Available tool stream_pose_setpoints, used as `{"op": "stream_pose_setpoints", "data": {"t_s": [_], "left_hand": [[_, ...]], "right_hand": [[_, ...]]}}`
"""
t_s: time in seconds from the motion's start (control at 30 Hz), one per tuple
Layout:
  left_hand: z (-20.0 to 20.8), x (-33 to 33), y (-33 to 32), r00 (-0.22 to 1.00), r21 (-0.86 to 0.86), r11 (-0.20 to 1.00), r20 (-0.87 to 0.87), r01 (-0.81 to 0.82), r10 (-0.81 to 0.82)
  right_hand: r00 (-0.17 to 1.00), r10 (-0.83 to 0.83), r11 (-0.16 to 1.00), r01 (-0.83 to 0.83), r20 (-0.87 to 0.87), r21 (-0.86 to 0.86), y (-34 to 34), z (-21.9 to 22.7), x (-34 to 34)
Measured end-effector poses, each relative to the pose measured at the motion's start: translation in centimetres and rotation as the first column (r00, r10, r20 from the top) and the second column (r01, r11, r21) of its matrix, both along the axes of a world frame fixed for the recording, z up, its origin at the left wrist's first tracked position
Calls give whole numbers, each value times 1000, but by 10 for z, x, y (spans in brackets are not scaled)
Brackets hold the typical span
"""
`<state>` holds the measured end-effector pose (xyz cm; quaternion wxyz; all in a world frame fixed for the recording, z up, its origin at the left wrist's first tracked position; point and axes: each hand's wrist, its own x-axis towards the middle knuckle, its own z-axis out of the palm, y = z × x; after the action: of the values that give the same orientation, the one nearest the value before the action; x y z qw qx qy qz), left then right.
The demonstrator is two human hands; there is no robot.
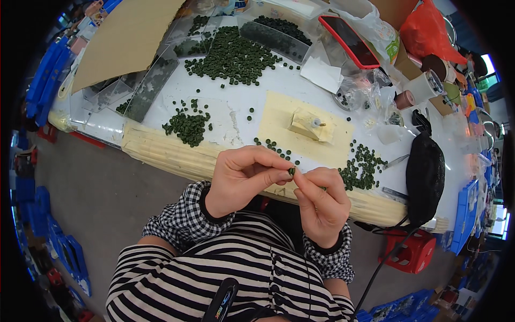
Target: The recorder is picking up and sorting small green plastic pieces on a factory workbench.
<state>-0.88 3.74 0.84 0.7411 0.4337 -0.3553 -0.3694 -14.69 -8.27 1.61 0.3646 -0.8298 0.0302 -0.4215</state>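
Observation:
Between the thumb and index finger of my left hand [244, 177] is a small dark green round piece [291, 172], held just above the table's near edge. The index fingertip of my right hand [324, 201] meets that piece from the right. My right thumb sits lower, and the other fingers are curled in; what they hold, if anything, is hidden. A loose row of similar green pieces [273, 144] lies just beyond my hands. Past them, a small block [312, 126] wrapped in cream tape, with a short metal peg on it, stands on a cream sheet [273, 115].
Green pieces lie in a large heap [230, 56], a left pile [188, 127] and a right pile [362, 167]. Clear trays [153, 80] and cardboard [129, 40] stand left. A red-cased phone [350, 42], tweezers [397, 161] and a black pouch [425, 174] are at right.

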Motion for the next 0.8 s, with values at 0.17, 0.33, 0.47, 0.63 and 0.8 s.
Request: {"op": "stream_pose_setpoints", "data": {"t_s": [0.17,0.33,0.47,0.63,0.8], "left_hand": [[0,-1,1,1000,-12,1000,-8,-1,0],[0,-2,2,1000,-21,1000,0,2,-2],[1,-3,3,1000,-13,1000,14,-14,14],[4,-4,5,999,9,1000,47,-27,27],[5,-4,8,999,45,999,35,4,-6]], "right_hand": [[1000,5,1000,-5,1,3,1,2,0],[1000,-1,1000,1,-7,-11,2,4,-2],[1000,1,1000,-1,-2,-21,2,4,-2],[1000,10,999,-10,4,-34,3,4,-3],[1000,18,997,-19,-16,-78,1,1,-7]]}}
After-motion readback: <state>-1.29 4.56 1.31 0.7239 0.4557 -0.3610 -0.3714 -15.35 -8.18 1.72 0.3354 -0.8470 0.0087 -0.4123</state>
